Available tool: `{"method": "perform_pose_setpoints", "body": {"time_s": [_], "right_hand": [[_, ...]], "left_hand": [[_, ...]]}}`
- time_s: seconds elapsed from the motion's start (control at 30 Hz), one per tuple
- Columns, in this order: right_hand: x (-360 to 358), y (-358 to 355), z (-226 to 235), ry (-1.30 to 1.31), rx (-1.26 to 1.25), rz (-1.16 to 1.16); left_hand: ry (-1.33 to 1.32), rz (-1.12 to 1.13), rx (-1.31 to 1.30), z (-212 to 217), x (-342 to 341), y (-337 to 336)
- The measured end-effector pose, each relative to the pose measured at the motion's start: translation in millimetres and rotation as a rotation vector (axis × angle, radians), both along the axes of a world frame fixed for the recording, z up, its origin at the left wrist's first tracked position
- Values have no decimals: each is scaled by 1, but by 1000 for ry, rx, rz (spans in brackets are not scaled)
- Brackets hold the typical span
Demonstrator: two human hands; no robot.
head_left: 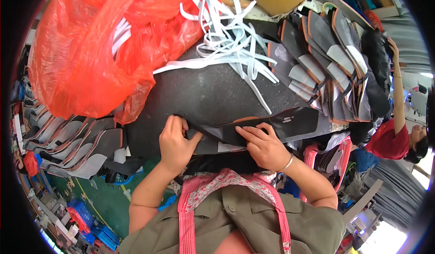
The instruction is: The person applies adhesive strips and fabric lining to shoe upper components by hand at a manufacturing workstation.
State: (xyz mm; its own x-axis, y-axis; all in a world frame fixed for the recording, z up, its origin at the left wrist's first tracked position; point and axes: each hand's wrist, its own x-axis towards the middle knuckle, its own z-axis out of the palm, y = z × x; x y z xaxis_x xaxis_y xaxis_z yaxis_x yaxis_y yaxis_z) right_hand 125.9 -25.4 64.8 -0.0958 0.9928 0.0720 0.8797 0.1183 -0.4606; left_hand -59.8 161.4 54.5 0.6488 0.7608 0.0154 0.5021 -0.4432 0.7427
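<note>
Across the middle of the view runs a dark work table (204,95), and the biggest thing on it is a bulging orange plastic bag (86,50) at the far left, with a tangle of white strips (226,41) spilling out of its mouth over the tabletop. To the far right stands a fanned stack of grey and black cut pieces with orange edging (326,59); a similar stack (68,140) sits low at the left, beside the table. Beyond the right-hand stack a co-worker in a red top (389,140) reaches up, well apart from the work.

At the near edge of the table lies a long dark panel with an orange-trimmed edge (281,122). The left hand (174,143) bears on its left end, fingers curled and pinching the material at a fold. The right hand (265,145), a bangle at its wrist, lies flat on the panel with fingers spread and extended, pressing it down rather than closing round it.

To do this well, I judge the flat hand should keep the panel pinned so it cannot slide, while the pinching hand works the fold evenly along the edge without wrinkling it.
</note>
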Motion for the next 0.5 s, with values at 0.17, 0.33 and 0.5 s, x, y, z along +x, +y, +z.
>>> {"method": "perform_pose_setpoints", "body": {"time_s": [0.17,0.33,0.5], "right_hand": [[-4,8,4,58,-89,86],[-35,13,-5,57,25,-172],[-26,13,-9,226,90,-175]], "left_hand": [[9,95,-181,-12,-12,-3],[-40,50,-298,-4,-18,-5],[-126,-34,-147,-15,-21,0]]}}
